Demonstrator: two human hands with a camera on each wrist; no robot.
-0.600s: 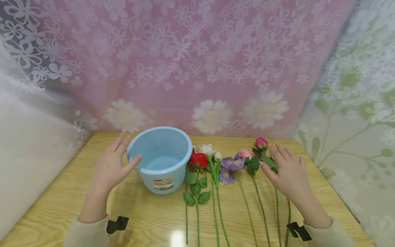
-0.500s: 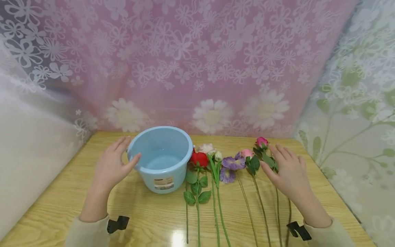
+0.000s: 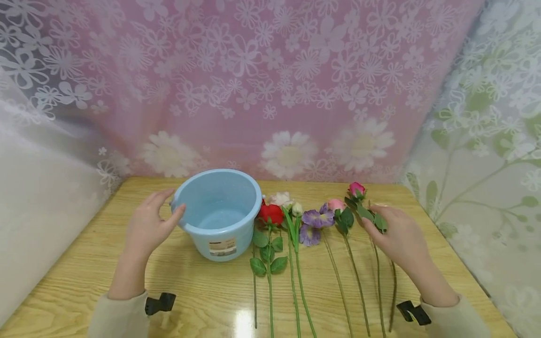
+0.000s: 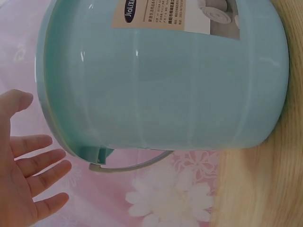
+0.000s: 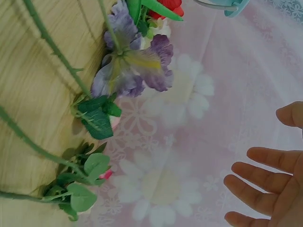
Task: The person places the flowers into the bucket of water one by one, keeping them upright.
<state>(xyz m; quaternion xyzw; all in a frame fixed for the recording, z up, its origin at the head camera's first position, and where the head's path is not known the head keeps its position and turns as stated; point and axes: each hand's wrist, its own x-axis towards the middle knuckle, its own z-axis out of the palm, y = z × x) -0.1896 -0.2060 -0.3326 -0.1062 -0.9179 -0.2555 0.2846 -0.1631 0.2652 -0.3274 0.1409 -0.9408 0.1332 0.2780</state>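
A light blue bucket (image 3: 246, 240) stands upright on the table, with a label on its front. Beside its left rim is my left hand (image 3: 149, 224), thumb and fingers spread; in the left wrist view the fingertips are apart from the bucket wall (image 4: 165, 85). To the right lie long-stemmed flowers: a red rose (image 3: 272, 213), a white bud (image 3: 297, 209), a purple iris (image 3: 317, 218), a pale pink rose (image 3: 336, 204) and a deep pink rose (image 3: 357, 189). Over the rightmost stems hovers my right hand (image 3: 401, 239), holding nothing; it hides one flower's head.
The wooden table (image 3: 203, 300) meets a pink floral curtain (image 3: 236, 108) at the back. Patterned sheets (image 3: 486, 188) hang at either side. A pale flower (image 3: 281, 199) lies behind the red rose. Stems run toward the near edge.
The head view has shifted slightly. My right hand's fingers have tipped lower over the rightmost flowers. My left hand stays beside the bucket rim.
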